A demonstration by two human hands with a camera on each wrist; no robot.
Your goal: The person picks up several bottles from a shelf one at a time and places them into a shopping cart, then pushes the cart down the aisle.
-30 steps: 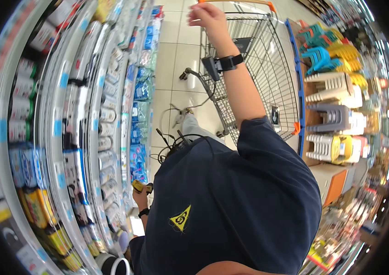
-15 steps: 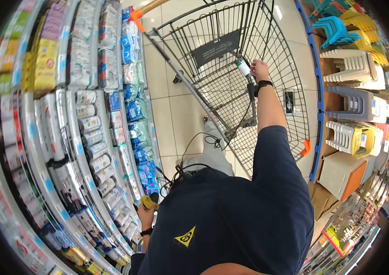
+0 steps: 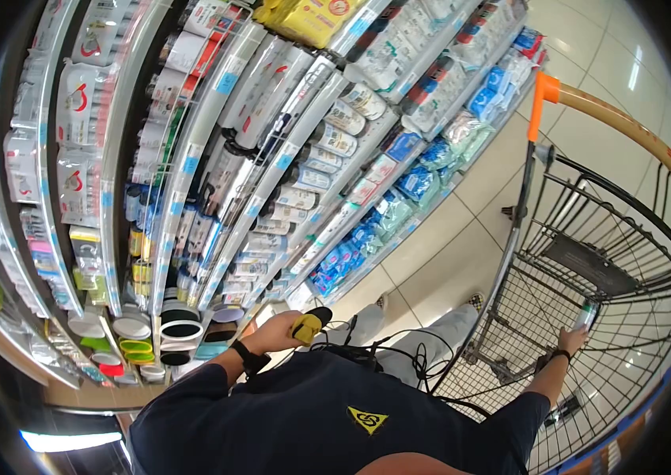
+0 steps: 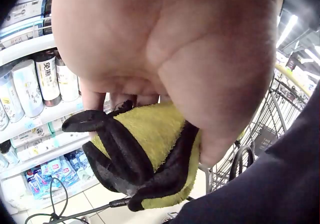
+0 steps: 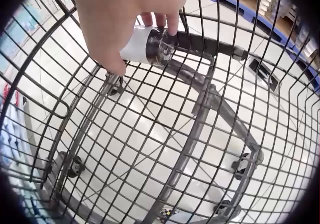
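Note:
My left hand [image 3: 274, 332] holds a fuzzy yellow item with black bands [image 4: 150, 134] in front of the shelves. In the left wrist view the palm covers its upper part, with fingers behind it and the thumb along its right side. Down inside the wire shopping cart [image 3: 521, 317], my right hand [image 3: 573, 340] grips a white cylindrical container with a dark end [image 5: 137, 45]. Thumb and fingers lie on opposite sides of it, and it lies sideways low over the wire mesh in the right wrist view.
Shelves of packaged goods [image 3: 304, 198] fill the left, with blue packs [image 3: 367, 237] on the lowest shelf. The cart's handle [image 3: 620, 119] has an orange corner. Black cables [image 3: 430, 356] hang loosely near the legs. Blue pallet edging [image 5: 235, 6] runs beyond the cart.
My right hand has gone from above the cart down into its basket with the container. The head view has turned toward the shelves. My left hand still holds the yellow item.

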